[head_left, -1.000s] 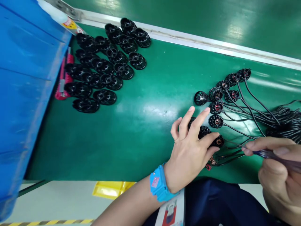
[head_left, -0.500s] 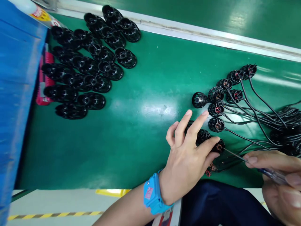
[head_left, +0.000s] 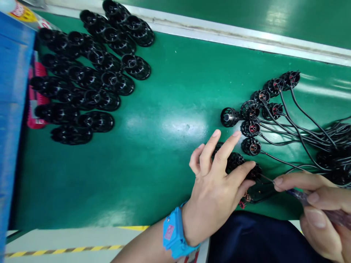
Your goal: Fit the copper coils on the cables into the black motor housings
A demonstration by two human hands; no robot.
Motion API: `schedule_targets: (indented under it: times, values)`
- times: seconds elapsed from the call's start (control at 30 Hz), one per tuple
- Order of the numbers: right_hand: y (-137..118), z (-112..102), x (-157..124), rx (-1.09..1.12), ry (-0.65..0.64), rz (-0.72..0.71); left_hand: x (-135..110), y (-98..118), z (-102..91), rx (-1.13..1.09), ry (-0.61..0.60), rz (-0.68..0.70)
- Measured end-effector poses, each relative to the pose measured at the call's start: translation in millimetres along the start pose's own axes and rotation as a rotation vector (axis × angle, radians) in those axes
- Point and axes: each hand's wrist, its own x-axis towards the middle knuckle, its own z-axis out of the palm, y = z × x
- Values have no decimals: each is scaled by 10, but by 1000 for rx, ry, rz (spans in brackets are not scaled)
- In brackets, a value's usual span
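Observation:
My left hand (head_left: 215,184), with a blue strap (head_left: 175,233) on its wrist, pinches a small black motor housing (head_left: 256,171) between thumb and index finger. The other fingers are spread over neighbouring black parts, partly hiding them. In my right hand (head_left: 315,208) is a screwdriver (head_left: 298,196) with a clear, dark-tinted handle. Its thin shaft points left, and the tip reaches the front of the pinched housing; the exact contact is too small to see. Below my left thumb lie coils of copper and red wire (head_left: 245,199).
Wired black housings (head_left: 251,146) stand just beyond my hands, their black cables (head_left: 334,138) bundled at the right. Rows of black plastic housings (head_left: 98,100) fill the left of the green bench (head_left: 164,175). Beside them are a red tool (head_left: 41,98), a blue bin (head_left: 13,91) and a white tube (head_left: 27,16).
My right hand has moved left with the screwdriver, whose shaft now shows shorter at the housing. My left hand keeps its pinch. The whole view has shifted slightly.

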Motion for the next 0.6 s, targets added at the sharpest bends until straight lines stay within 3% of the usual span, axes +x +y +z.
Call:
schedule_targets:
  times: [0.27,0.6]
  values:
    - [19,-45,3,4,-34,8,-2,-1,4,5,-11,-1]
    - [67,50,108,-12,-85,-123,10,-11,-4,7,-11,13]
